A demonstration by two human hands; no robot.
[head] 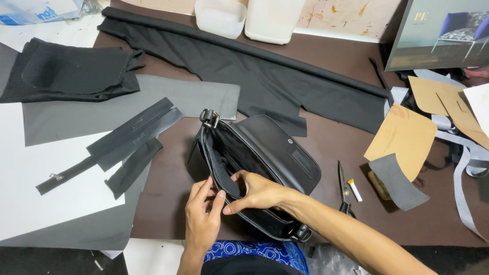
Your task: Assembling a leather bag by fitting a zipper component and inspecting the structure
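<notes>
Right hand (257,192) grips the black bag's (265,153) open rim, fingertips hidden inside; left hand (202,219) pinches its near edge; scissors (344,191), zipper (76,170) nearby.

Both hands (224,209) at open black bag (265,153), scissors (343,191) beside

Bag (275,153) smooth black leather, faint sheen; metal buckle (209,118); matt black cloth (265,76).

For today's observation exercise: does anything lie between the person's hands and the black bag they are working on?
Nothing visible does. Both hands are already on the black bag: the left hand at the near rim of its opening, the right hand reaching over the rim with fingers curled at the lining. The scissors and the zipper strip lie off to the sides.
</notes>
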